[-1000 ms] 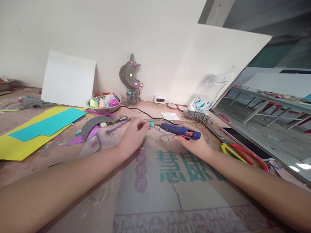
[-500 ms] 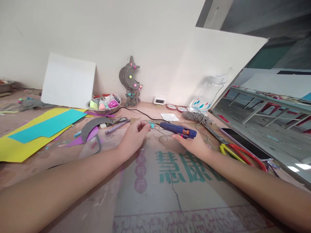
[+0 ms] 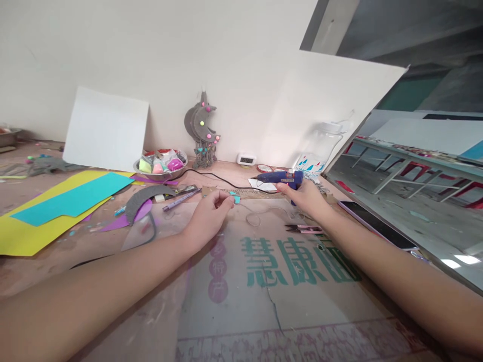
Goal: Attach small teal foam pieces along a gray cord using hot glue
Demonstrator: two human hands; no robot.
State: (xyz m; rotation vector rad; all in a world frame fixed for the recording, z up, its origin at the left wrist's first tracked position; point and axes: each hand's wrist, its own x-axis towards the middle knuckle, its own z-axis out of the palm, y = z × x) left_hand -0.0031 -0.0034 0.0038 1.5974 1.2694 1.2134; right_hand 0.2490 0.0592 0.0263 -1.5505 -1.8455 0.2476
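My left hand [image 3: 207,215] rests on the cardboard sheet [image 3: 287,291] with its fingers pinched on a small teal piece [image 3: 236,198] that has a thin grey string [image 3: 252,217] trailing from it. Farther back, my right hand [image 3: 306,197] grips a blue hot glue gun [image 3: 278,177], its nozzle pointing left and its black cord [image 3: 222,177] running off to the left. Small black thread snips [image 3: 304,229] lie on the cardboard beside my right wrist.
A metal bowl [image 3: 161,168] of coloured bits, a grey crescent hanging [image 3: 202,126], yellow and teal paper [image 3: 64,201], a grey crescent cut-out [image 3: 146,197], a purple pen [image 3: 177,200], a plastic jar [image 3: 319,150], a phone [image 3: 377,224], and white boards against the wall.
My right hand has lifted the glue gun away from the teal piece and carried it back and to the right. The snips now show. My left hand has stayed put.
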